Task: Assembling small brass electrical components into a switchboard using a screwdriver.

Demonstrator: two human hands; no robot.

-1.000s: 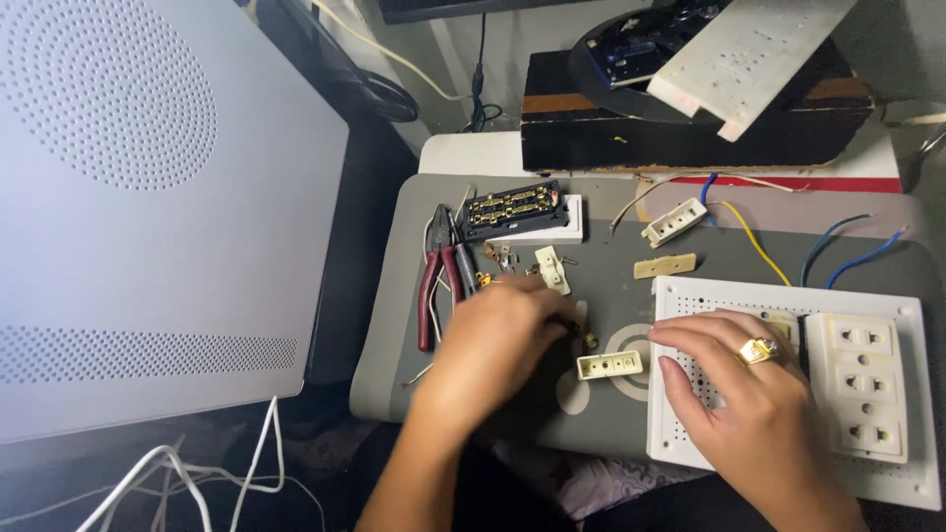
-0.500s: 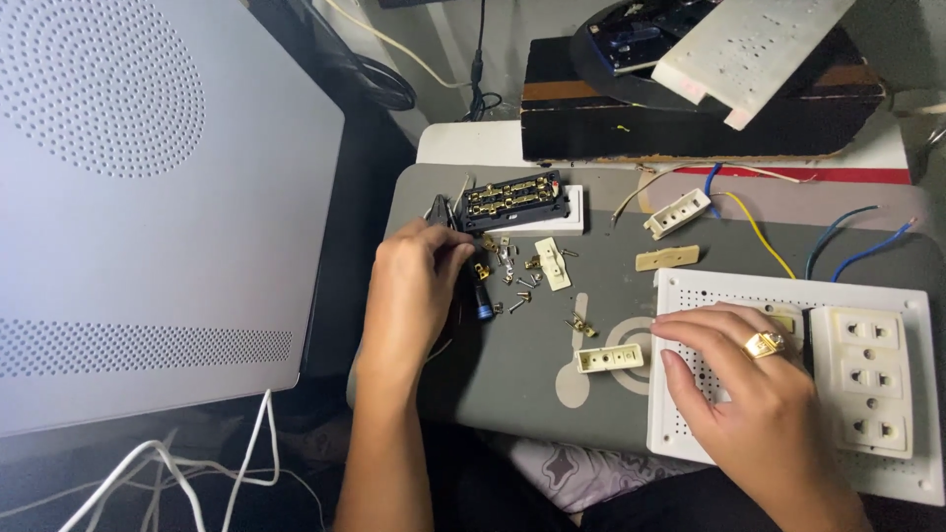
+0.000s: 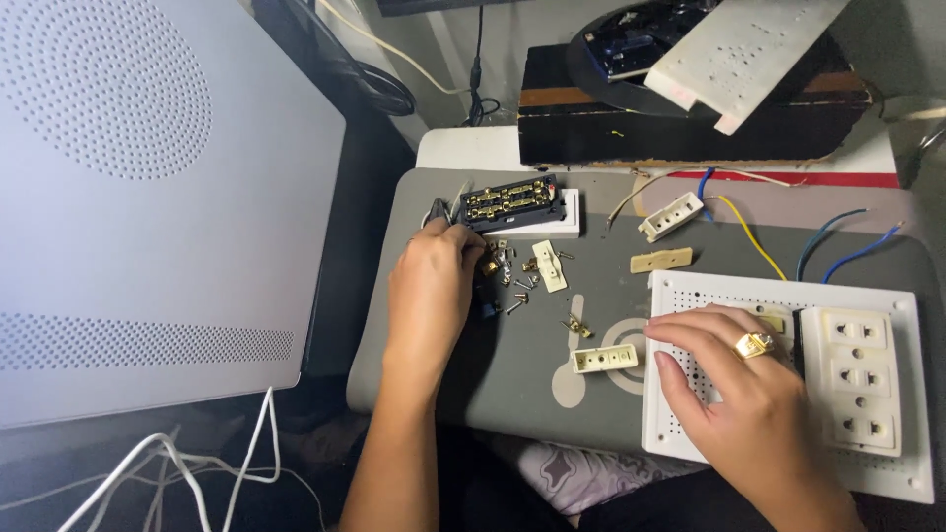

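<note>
White perforated case [image 3: 148,177] left, black box [image 3: 690,123] behind.

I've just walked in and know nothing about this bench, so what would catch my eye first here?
Probably the white perforated socket panel at the right, with the right hand, wearing a gold ring, resting flat on it. Next, the left hand at the grey mat's left edge, covering a pair of pliers beside a black block with brass terminals. Small screws and cream plastic parts lie scattered between.

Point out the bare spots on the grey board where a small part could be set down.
Free: the grey board near its front edge, between the left hand and the white panel. Crowded: around the screws below the black block, beside the left hand.
</note>
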